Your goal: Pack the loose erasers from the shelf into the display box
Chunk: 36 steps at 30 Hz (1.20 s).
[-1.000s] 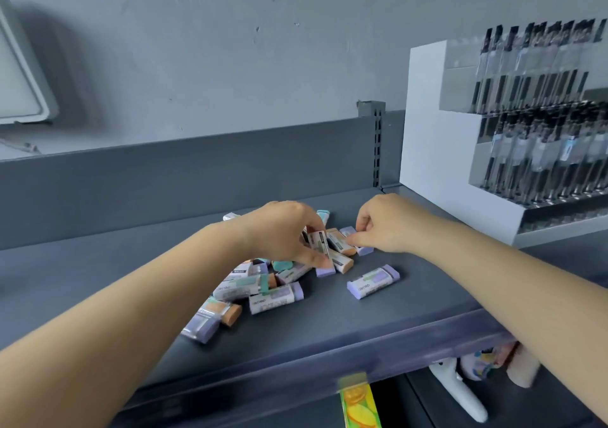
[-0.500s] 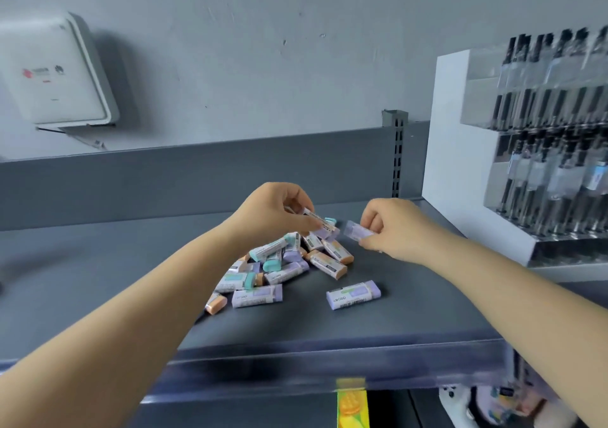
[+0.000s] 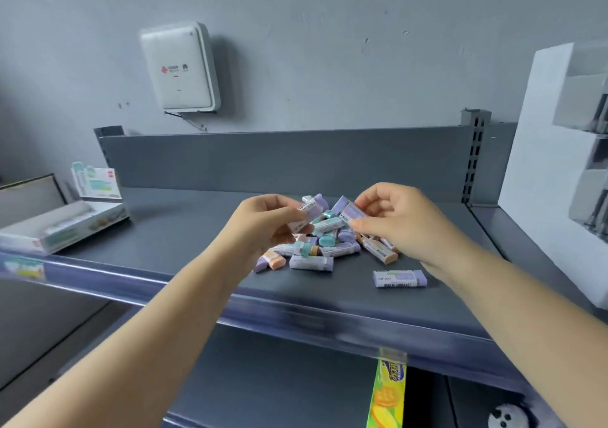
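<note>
A pile of loose erasers (image 3: pixel 324 241) is seen on the dark grey shelf (image 3: pixel 184 230). Purple erasers are gripped in the left hand (image 3: pixel 268 222) above the pile. One purple eraser (image 3: pixel 350 212) is pinched by the right hand (image 3: pixel 394 222). A single purple eraser (image 3: pixel 399 278) is lying apart, nearer the shelf edge. The open display box (image 3: pixel 65 225) is located at the shelf's left end. A white tiered rack (image 3: pixel 552 171) is positioned at the right, and a white wall unit (image 3: pixel 179 67) is mounted above.

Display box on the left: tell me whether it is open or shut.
Open: the display box has its lid flap standing upright behind the tray. Blur hides what is inside.
</note>
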Motion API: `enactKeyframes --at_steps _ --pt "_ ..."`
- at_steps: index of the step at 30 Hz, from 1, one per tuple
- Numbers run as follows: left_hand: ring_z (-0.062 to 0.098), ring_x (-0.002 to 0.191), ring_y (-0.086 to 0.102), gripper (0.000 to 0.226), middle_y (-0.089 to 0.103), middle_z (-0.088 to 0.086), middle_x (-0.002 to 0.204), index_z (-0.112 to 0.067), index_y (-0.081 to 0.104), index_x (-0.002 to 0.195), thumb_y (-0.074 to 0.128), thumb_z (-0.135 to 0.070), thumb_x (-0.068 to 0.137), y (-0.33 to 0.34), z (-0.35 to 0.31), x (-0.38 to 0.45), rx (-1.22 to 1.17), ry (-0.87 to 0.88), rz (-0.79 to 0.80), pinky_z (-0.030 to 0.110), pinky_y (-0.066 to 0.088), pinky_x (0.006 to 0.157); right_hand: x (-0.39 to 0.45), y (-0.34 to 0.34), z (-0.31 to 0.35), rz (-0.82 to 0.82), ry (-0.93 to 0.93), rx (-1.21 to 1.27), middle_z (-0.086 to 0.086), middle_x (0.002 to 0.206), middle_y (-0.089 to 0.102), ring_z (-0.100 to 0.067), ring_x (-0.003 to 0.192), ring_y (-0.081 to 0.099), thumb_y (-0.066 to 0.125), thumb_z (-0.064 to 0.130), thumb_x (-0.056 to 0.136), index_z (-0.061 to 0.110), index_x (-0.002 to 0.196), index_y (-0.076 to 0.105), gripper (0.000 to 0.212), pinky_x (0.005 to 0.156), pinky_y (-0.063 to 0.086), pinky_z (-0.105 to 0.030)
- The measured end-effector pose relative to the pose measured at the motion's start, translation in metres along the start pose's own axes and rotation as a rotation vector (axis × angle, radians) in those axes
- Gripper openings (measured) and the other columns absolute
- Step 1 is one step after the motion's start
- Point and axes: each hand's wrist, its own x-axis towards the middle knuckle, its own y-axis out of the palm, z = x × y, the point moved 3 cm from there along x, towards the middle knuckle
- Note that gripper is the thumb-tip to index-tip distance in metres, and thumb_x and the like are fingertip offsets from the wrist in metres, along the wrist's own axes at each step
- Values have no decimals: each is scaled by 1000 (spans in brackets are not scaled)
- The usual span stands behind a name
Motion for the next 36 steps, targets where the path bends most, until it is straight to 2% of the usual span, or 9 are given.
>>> enactKeyframes --at_steps 2,6,11,15,20,22,25,29,36 --pt "16 62 68 12 64 11 74 -6 59 75 58 1 84 -16 3 -9 -47 -18 -52 19 52 57 5 17 7 46 -24 49 2 75 64 -14 72 58 70 7 76 12 86 63 14 72 50 -29" --pt "15 66 68 14 66 10 81 -5 64 88 53 3 87 -53 9 -23 -66 8 -143 23 58 67 15 53 24 112 -67 120 0 80 65 -14 74 59 71 5 76 11 87 62 15 77 51 -32" --pt "14 65 67 21 63 11 75 -5 66 82 49 6 88 -111 14 -41 -42 11 -265 24 58 72 31 112 46 204 -103 150 0 81 67 -13 75 61 69 6 77 9 89 63 14 76 51 -29" --pt "17 68 69 18 64 11 72 -4 64 80 52 8 85 -161 17 -56 -21 -2 -340 26 58 69 42 158 65 265 -131 210 2 73 64 -11 64 57 66 2 79 6 90 62 12 62 47 -18" --pt "21 62 60 11 64 10 68 -2 61 81 57 8 81 -239 17 -74 68 -5 -410 25 59 61 56 232 92 326 -141 234 -3 77 64 -15 67 55 66 1 78 8 85 62 11 70 47 -27" --pt "22 61 58 11 64 7 64 -2 62 81 58 8 80 -269 18 -79 101 -4 -432 25 58 59 63 258 102 331 -142 244 -3 77 64 -15 67 56 66 0 78 9 83 61 12 69 47 -27" --pt "26 70 60 13 66 12 74 1 63 88 59 9 78 -313 20 -85 141 -3 -450 32 57 74 72 296 118 317 -141 261 -1 74 63 -15 65 55 66 -1 77 12 79 61 14 66 47 -25" --pt "21 65 64 15 67 16 83 2 62 88 60 11 77 -364 22 -91 112 13 -436 23 59 64 82 346 136 283 -160 246 0 75 64 -13 68 56 68 0 76 15 77 60 17 69 48 -27" --pt "22 67 68 15 69 13 81 -1 61 84 59 12 77 -434 35 -89 92 25 -393 27 60 66 103 397 151 165 -147 203 -1 83 66 -19 81 60 69 3 75 20 75 60 19 83 51 -43"
